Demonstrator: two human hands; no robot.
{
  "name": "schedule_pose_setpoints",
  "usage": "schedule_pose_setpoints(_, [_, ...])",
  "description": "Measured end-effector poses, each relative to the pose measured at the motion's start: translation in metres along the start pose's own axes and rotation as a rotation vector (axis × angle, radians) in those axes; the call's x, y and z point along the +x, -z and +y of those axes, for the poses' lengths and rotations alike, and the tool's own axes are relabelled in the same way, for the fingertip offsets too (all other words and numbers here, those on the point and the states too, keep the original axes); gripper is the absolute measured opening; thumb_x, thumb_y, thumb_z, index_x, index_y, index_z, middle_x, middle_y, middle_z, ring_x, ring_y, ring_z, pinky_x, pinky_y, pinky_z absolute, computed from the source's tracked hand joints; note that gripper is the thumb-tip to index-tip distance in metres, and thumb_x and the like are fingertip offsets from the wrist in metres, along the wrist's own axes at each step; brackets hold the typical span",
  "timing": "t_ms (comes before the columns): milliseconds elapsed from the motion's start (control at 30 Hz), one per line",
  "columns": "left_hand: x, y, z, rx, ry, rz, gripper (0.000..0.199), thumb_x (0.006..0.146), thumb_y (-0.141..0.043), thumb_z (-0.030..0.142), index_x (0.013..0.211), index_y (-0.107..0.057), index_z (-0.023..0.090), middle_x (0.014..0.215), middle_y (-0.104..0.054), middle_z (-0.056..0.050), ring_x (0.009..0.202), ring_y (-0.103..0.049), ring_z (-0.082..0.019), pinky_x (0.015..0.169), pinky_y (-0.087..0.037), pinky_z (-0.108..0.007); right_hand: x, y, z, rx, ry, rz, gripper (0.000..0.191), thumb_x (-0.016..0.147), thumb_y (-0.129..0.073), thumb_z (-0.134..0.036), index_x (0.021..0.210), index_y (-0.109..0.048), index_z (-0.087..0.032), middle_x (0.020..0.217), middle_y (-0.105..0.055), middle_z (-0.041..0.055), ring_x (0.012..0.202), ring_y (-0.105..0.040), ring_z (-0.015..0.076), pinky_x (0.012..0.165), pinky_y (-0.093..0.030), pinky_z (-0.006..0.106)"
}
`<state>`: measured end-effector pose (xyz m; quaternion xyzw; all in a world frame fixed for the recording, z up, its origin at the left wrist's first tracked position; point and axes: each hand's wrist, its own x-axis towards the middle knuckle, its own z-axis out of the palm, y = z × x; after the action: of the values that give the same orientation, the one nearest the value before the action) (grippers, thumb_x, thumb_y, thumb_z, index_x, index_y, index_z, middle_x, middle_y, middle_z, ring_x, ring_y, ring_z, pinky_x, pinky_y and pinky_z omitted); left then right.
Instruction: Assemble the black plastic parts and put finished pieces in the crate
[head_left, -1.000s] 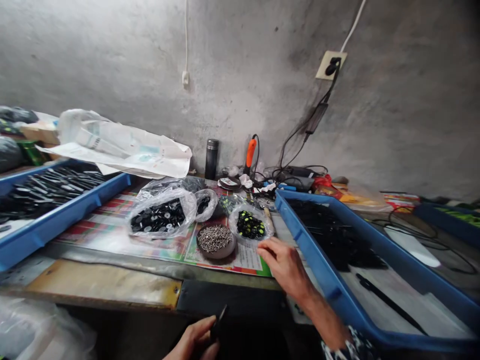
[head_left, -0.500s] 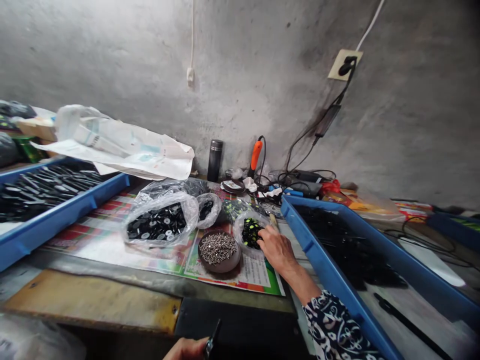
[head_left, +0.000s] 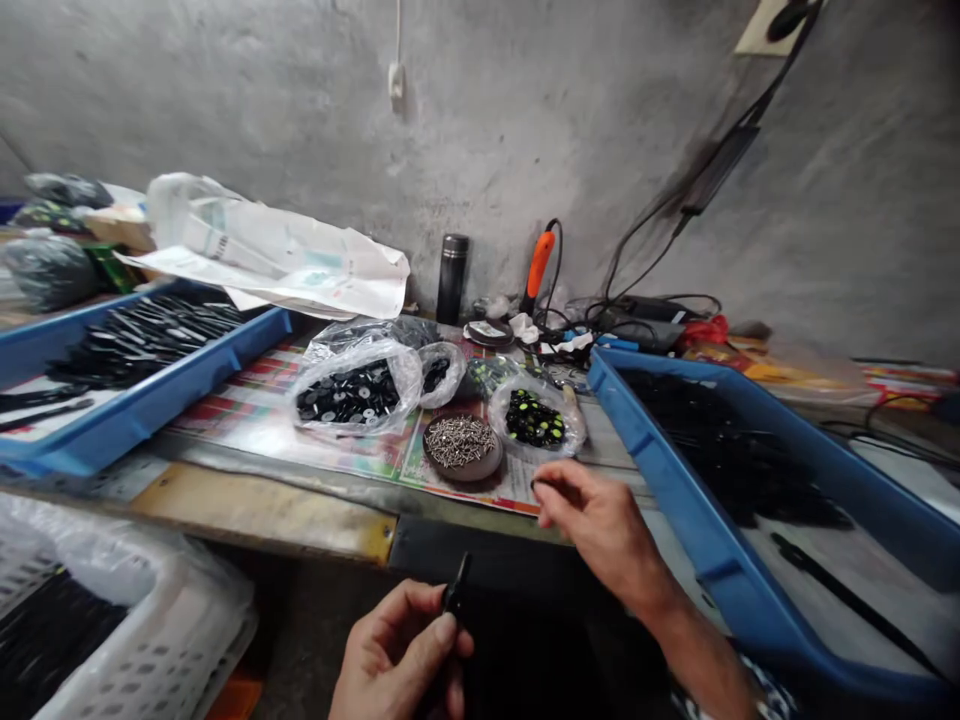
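One dish [head_left: 480, 471] of silvery pieces [head_left: 459, 441] between bags [head_left: 409, 385] of black parts [head_left: 349, 396]

Slim black part [head_left: 454, 598], tilted, narrow tip up, in left hand [head_left: 405, 650]; tiny dark piece [head_left: 535, 484] (too small for detail) in right hand [head_left: 604, 530].

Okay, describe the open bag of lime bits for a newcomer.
Look between the two big blue trays. Right of the round dish of screws sits a clear bag, the only open one showing lime pieces among black.
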<state>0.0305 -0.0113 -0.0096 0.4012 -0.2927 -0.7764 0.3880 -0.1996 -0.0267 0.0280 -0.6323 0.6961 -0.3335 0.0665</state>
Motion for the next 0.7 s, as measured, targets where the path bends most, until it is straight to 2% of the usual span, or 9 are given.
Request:
schedule_pose_setpoints(67, [-0.003, -0.001, -0.002, -0.006, 0.010, -0.017, 0.047, 0.053, -0.093, 0.047, 0.075, -0.066, 0.014, 0.059, -0.071, -0.002, 0.035, -0.053, -0.005, 0.035, -0.031, -0.012, -0.029, -0.003, -0.017, 0.276, 0.000, -0.050, 0.022, 0.093, -0.049, -0.031, 0.093, -0.066, -0.017, 0.062, -0.061, -0.0020, 0.053, -0.060, 0.0139, 0.048, -0.046, 0.018])
schedule_pose_setpoints(133, [-0.006, -0.003, -0.004, -0.010, 0.012, -0.039, 0.047, 0.054, -0.093, 0.047, 0.075, -0.066, 0.014, 0.059, -0.071, -0.002, 0.035, -0.053, -0.005, 0.035, -0.032, -0.011, -0.054, -0.009, -0.032, 0.531, -0.025, -0.078, 0.018, 0.092, -0.055, -0.030, 0.096, -0.066, -0.017, 0.062, -0.060, -0.0028, 0.052, -0.060, 0.0126, 0.048, -0.045, 0.017])
schedule_pose_setpoints(267, [-0.013, -0.008, -0.007, -0.012, 0.007, -0.073, 0.047, 0.055, -0.092, 0.047, 0.075, -0.066, 0.014, 0.061, -0.072, -0.002, 0.034, -0.050, -0.004, 0.033, -0.030, -0.011, -0.084, -0.021, -0.050, 0.793, -0.106, -0.154, 0.012, 0.089, -0.059, -0.026, 0.092, -0.065, -0.016, 0.070, -0.061, -0.0015, 0.055, -0.058, 0.0112, 0.050, -0.045, 0.016])
schedule_pose_setpoints(433, [-0.020, -0.013, -0.012, 0.022, -0.001, -0.085, 0.047, 0.056, -0.091, 0.048, 0.077, -0.066, 0.014, 0.061, -0.071, -0.002, 0.034, -0.050, -0.004, 0.031, -0.029, -0.010, -0.099, -0.027, -0.056, 0.837, -0.117, -0.154, 0.012, 0.090, -0.058, -0.024, 0.084, -0.063, -0.016, 0.070, -0.060, -0.0010, 0.059, -0.057, 0.0119, 0.054, -0.045, 0.016])
schedule_pose_setpoints(700, [-0.028, -0.018, -0.017, 0.034, -0.017, -0.126, 0.045, 0.060, -0.090, 0.048, 0.079, -0.069, 0.013, 0.060, -0.067, -0.001, 0.033, -0.044, -0.001, 0.032, -0.027, -0.010, -0.108, -0.022, -0.057, 0.864, -0.078, -0.121, 0.010, 0.091, -0.057, -0.021, 0.085, -0.064, -0.017, 0.071, -0.058, -0.0026, 0.060, -0.054, 0.0110, 0.055, -0.044, 0.014])
